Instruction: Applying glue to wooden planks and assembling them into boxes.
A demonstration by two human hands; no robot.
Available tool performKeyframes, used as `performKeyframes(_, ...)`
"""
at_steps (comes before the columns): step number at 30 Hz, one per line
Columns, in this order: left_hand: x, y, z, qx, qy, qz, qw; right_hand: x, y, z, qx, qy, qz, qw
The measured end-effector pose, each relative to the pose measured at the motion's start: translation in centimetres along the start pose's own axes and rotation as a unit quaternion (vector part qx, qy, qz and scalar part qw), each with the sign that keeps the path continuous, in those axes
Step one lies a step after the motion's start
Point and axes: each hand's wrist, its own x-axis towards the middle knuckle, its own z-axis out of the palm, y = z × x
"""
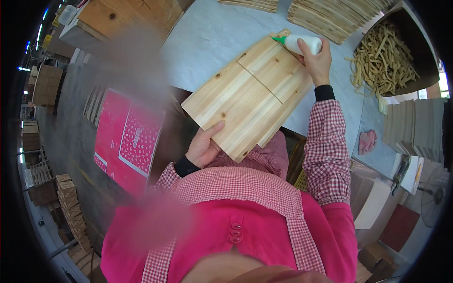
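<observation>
My left hand [203,147] grips the near left edge of a pale wooden panel [231,106], thumb on top and fingers underneath. The panel has dark knots and crossing seam lines, and it lies slanted from my lap up over the table's front edge. At least one more board shows beneath its right side. In my right hand [317,61] is a white squeeze bottle [302,45], tipped on its side at the panel's far end. Its green nozzle [279,40] points left, close to the far edge; whether it touches the wood I cannot tell.
Stacked wooden panels [337,18] stand on the pale table [203,54] at the back. Tan strips [384,59] fill a box at the far right, with a pink cloth [367,142] and grey boards [413,125] nearer. A pink carton [118,137] stands left. Blurred spots obscure parts of the left side.
</observation>
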Motion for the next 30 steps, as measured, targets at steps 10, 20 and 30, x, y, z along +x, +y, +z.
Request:
performKeyframes(10, 0.1, -0.5, 0.1, -0.009, 0.01, 0.006, 1.0, -0.9, -0.4, -3.9, -0.136, -0.012, -0.079, 0.987)
performKeyframes(20, 0.1, -0.7, -0.1, -0.019, 0.003, 0.021, 1.0, -6.5, -2.8, -10.8, -0.17, 0.07, -0.026, 0.983)
performKeyframes(30, 0.3, -0.9, 0.0, -0.008, -0.036, 0.034, 0.999, -11.5, -4.0, 0.7, 0.131, -0.021, 0.075, 0.988)
